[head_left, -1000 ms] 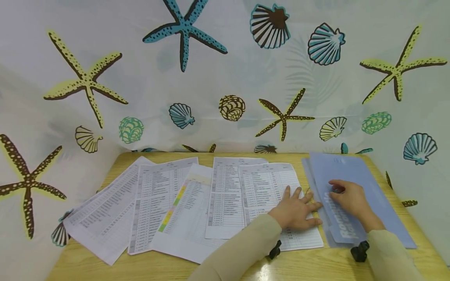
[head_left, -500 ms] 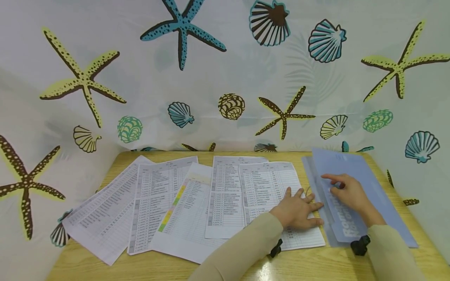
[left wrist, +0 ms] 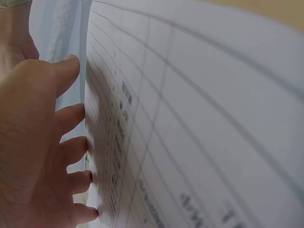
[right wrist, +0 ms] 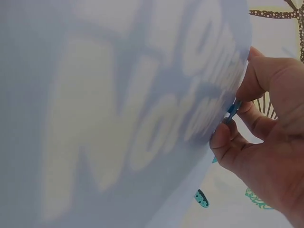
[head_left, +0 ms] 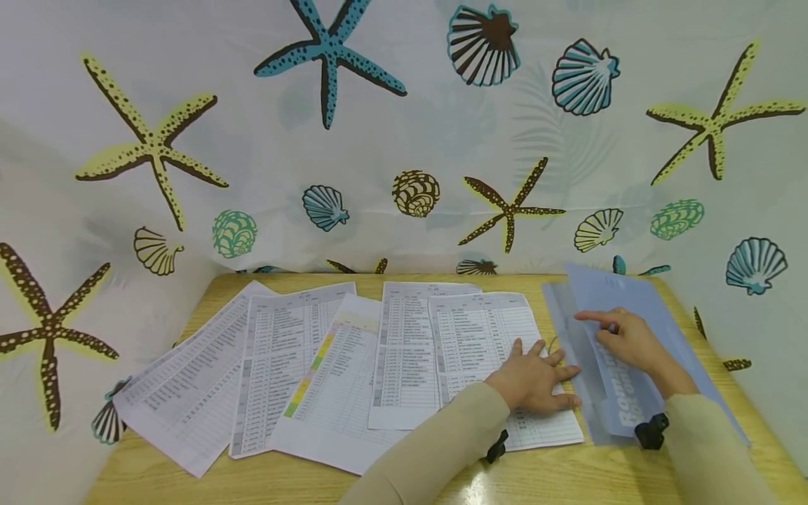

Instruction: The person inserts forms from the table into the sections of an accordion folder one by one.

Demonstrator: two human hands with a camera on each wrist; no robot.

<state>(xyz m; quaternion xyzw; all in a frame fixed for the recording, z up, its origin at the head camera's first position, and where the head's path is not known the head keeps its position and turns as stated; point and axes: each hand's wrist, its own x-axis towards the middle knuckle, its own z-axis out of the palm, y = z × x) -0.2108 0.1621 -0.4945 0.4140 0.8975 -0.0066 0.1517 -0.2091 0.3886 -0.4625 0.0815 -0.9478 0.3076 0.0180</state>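
Observation:
My left hand (head_left: 536,382) lies spread and palm down on a printed sheet (head_left: 486,330); in the left wrist view its fingertips touch the ruled paper (left wrist: 190,95). Just to its right is a translucent blue plastic folder (head_left: 663,337) with white lettering, its cover tilted up along the left edge. Over that edge, my right hand (head_left: 631,344) has its index finger stretched leftward. In the right wrist view a small blue thing (right wrist: 232,111) is pinched between finger and thumb beside the folder's edge. Too little of it shows to tell its kind.
More printed sheets overlap in a fan on the left: a slanted sheet (head_left: 202,379), a table sheet (head_left: 278,365), one with coloured cells (head_left: 341,393). Another list (head_left: 407,351) lies under the sheet by my left hand. A shell-patterned curtain (head_left: 379,140) encloses the wooden table (head_left: 208,484).
My right hand has uncurled its index finger to the left and shifted slightly up. The folder's cover has risen, its left edge moving right to bare the lower layer. The left hand stays put.

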